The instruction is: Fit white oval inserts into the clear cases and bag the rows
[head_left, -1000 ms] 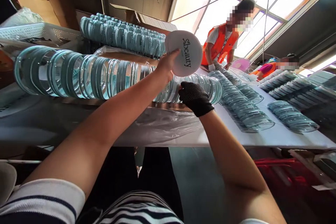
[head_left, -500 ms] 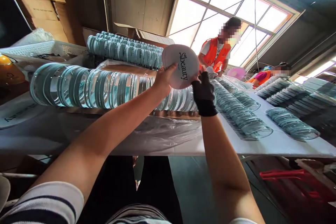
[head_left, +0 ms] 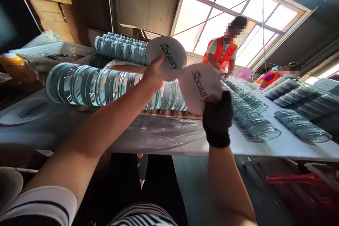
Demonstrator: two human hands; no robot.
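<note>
Clearances around the two lettered discs

Air above the left disc (head_left: pixel 166 56) and right disc (head_left: pixel 194 88) was open. Between them, no gap showed: edges overlapped in view, contact undetermined. Under the left hand (head_left: pixel 153 74), the long row of glassy rounds (head_left: pixel 87 84) blocked a level path. Nearer the body, a low lane ran over plastic film (head_left: pixel 161 134), the left forearm (head_left: pixel 113 127) above it. Right of the gloved right hand (head_left: pixel 218 114), the inner stack (head_left: pixel 251 116) obstructed; bare tabletop (head_left: pixel 288 146) separated it from the outer stack (head_left: pixel 302 125)
</note>
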